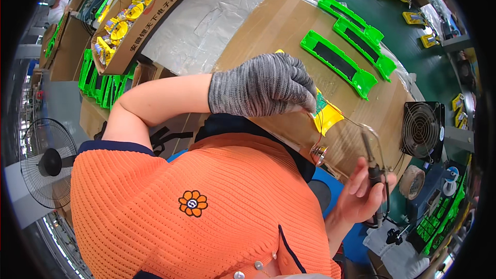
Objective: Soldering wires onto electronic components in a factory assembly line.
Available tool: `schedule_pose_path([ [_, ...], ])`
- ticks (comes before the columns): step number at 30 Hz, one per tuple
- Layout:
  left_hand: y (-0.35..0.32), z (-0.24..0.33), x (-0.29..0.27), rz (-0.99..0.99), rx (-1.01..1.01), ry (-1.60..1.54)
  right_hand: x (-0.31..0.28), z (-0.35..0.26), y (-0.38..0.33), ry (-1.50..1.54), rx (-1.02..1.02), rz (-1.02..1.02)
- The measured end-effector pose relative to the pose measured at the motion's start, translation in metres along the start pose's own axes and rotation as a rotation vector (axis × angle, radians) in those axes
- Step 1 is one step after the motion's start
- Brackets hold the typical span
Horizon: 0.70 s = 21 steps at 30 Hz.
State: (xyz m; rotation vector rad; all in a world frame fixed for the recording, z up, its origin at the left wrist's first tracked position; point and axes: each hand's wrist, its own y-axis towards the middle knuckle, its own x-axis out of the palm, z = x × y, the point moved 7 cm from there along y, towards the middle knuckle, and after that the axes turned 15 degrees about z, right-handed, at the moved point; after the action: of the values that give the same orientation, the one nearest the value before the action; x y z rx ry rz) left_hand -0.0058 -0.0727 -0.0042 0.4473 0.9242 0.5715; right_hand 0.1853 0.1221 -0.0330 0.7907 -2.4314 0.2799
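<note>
My left hand [266,85], in a grey knitted glove, is closed on the near end of a yellow plastic part [329,119] over the wooden work board [258,31]. A small green circuit board [321,104] shows on that part beside my fingertips; the rest lies under the glove. Bare fingers of my right hand [361,194] wrap round a soldering iron [367,147], which points up toward the yellow part. A thin curved metal tube [381,147] runs alongside the iron. Whether its tip touches the part I cannot tell.
Three green plastic frames [330,63] lie on the board's far right. A cardboard box [155,20] of yellow parts stands far left, above stacked green frames [98,85]. At right are a small black fan [422,129] and a tape roll [412,182]; a larger fan [49,163] stands left.
</note>
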Motion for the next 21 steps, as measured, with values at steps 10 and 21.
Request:
schedule_pose_path([
  [10,0.013,-0.01,0.0,0.063,-0.093,-0.102,0.024,0.021,0.003,-0.18,0.196,-0.066],
  [21,0.027,-0.002,0.012,-0.225,-0.137,0.302,0.036,0.032,0.012,-0.309,0.27,-0.056],
])
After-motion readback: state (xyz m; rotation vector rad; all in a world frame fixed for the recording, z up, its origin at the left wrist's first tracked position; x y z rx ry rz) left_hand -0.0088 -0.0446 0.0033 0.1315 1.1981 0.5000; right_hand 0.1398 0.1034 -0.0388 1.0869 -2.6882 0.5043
